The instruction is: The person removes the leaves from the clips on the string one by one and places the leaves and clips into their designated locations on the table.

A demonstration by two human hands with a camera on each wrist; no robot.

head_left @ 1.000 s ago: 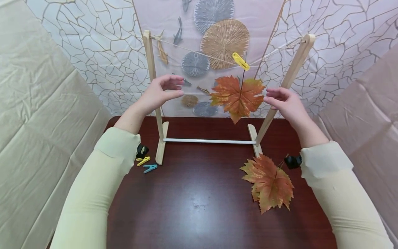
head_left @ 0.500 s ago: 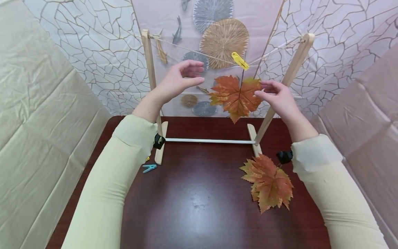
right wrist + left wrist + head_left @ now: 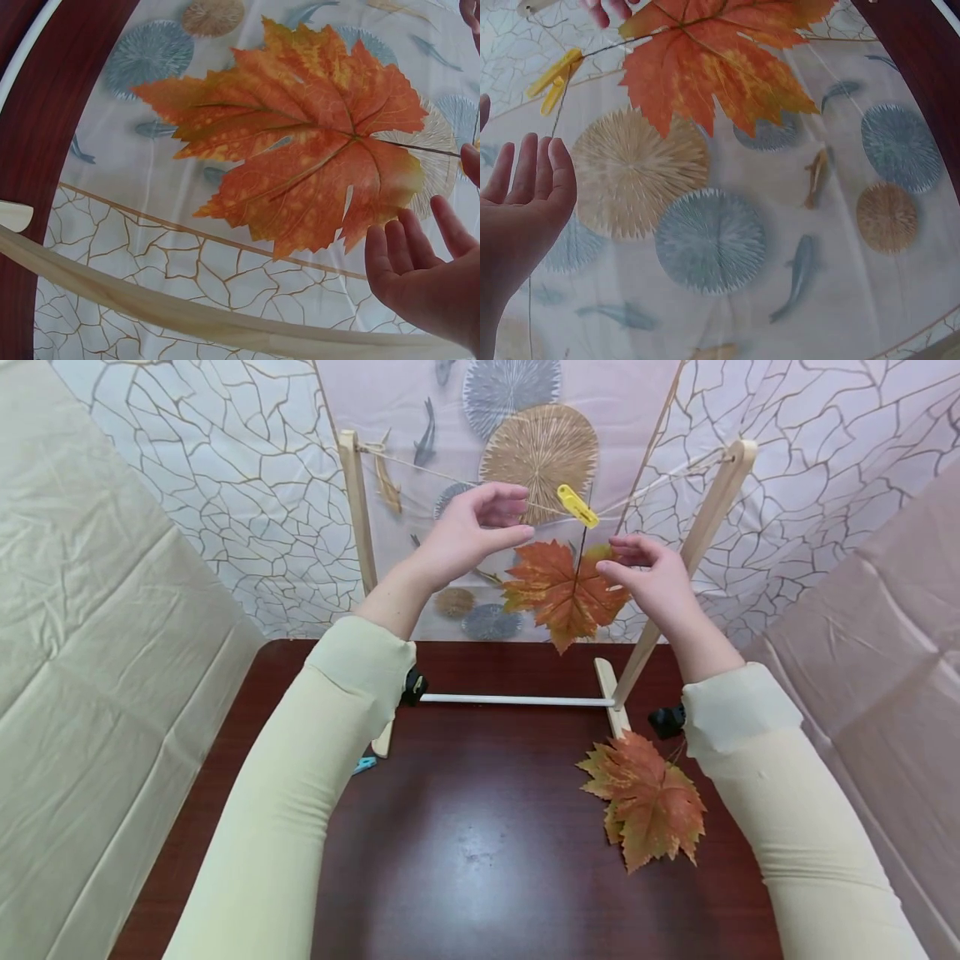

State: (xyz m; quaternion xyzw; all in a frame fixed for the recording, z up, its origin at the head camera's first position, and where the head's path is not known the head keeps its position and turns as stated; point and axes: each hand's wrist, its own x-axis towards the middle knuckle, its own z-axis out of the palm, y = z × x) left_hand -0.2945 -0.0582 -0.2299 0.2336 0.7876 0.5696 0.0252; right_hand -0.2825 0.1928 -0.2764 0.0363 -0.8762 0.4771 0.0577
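Observation:
An orange-red artificial maple leaf (image 3: 558, 589) hangs by its dark stem from a yellow clothespin (image 3: 577, 507) clipped on a string (image 3: 420, 467). Left of the clothespin, my left hand (image 3: 478, 531) is raised with relaxed, slightly bent fingers and holds nothing. In the left wrist view those fingers are near the string, below the clothespin (image 3: 557, 79). My right hand (image 3: 651, 578) is at the leaf's right side, its loosely bent fingers overlapping the edge. The right wrist view has the fingertips right by the leaf's lobe (image 3: 375, 180), with no grip on it.
The string spans two wooden posts (image 3: 716, 514) joined low down by a white rod (image 3: 517, 700). More maple leaves (image 3: 648, 802) lie on the dark red table (image 3: 465, 893) at right. A blue clothespin (image 3: 364, 765) shows partly behind the left sleeve. Patterned cloth (image 3: 247, 485) backs the stand.
My left hand has moved right and up toward the yellow clothespin. My right hand has come left and slightly up, over the hanging leaf's edge. The left sleeve now covers the yellow clothespins on the table.

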